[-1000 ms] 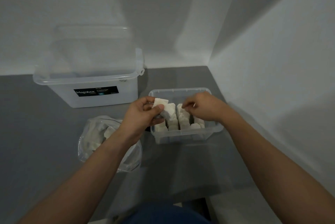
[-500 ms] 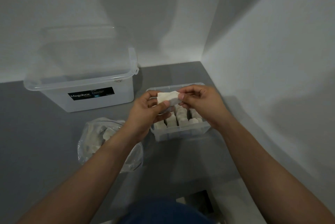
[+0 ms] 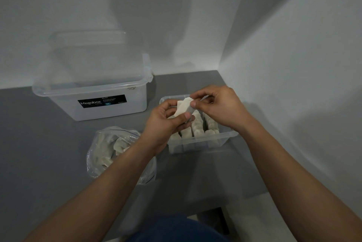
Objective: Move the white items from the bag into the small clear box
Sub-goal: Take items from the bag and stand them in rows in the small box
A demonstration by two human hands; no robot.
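At the centre of the frame both hands hold one flat white folded item (image 3: 183, 107) just above the small clear plastic box (image 3: 225, 138). The left hand (image 3: 166, 122) curls its fingers round the item's lower part. The right hand (image 3: 217, 108) pinches its upper corner between thumb and forefinger. Inside the small box, rows of similar white items (image 3: 196, 126) stand packed side by side. At lower left of centre a crumpled clear plastic bag (image 3: 109, 151) holds more white pieces on the grey tabletop (image 3: 39, 143). At upper left stands a large translucent lidded storage box (image 3: 94, 84). Its black label (image 3: 101, 101) reads "Megabox" in white; the smaller print is too fine to read.
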